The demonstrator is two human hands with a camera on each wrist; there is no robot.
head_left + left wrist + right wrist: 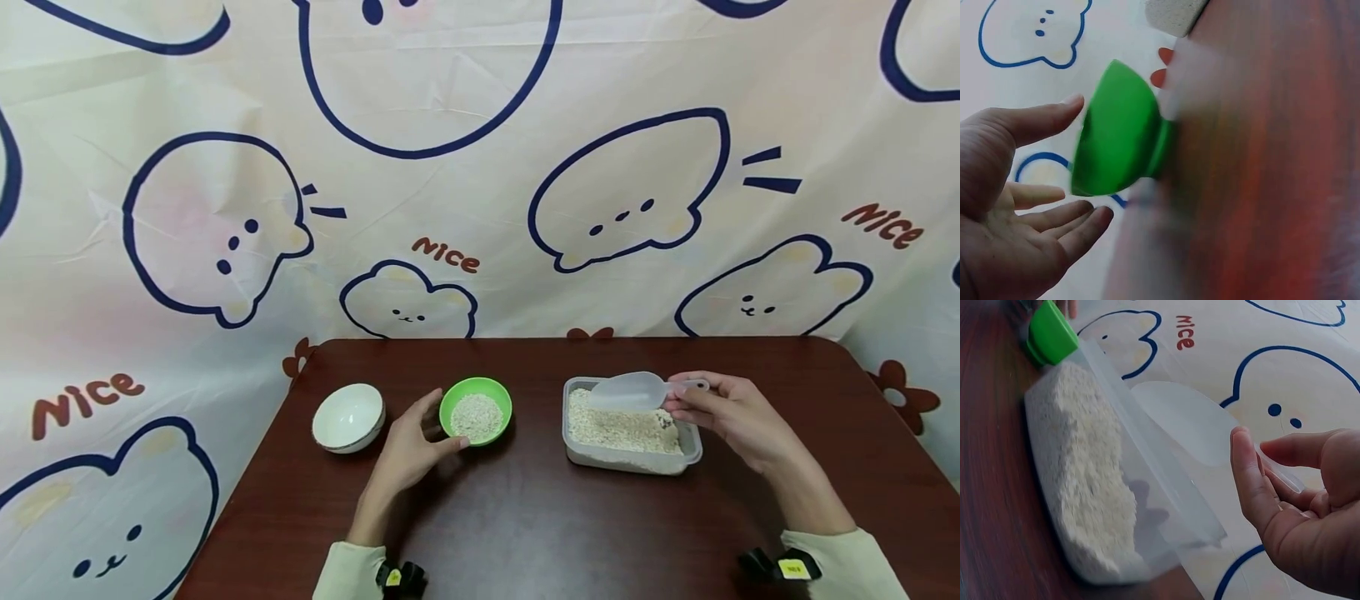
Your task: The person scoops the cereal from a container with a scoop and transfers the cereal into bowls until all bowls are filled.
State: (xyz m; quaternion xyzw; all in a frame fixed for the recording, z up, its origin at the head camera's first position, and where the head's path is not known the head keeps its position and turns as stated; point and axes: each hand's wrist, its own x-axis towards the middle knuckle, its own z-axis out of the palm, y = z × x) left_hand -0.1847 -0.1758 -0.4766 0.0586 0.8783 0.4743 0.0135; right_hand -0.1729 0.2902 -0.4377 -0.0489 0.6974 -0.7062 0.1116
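My right hand (723, 412) pinches the handle of a translucent white scoop (626, 390) between thumb and fingers. The scoop's head hangs over a clear plastic box (626, 460), partly filled with pale oat-like flakes (1094, 481). Beside a small green bowl (505, 396) my left hand (412, 446) is spread, with the thumb close to its near rim and the fingers along its left side. In the left wrist view, a gap shows between the lower fingers and the green bowl (1119, 131). More flakes (477, 417) lie inside this bowl.
A white bowl (348, 419) stands on the dark brown table (517, 517), left of the left hand. Behind the table's far edge hangs a white cloth (502, 200) printed with cartoon outlines.
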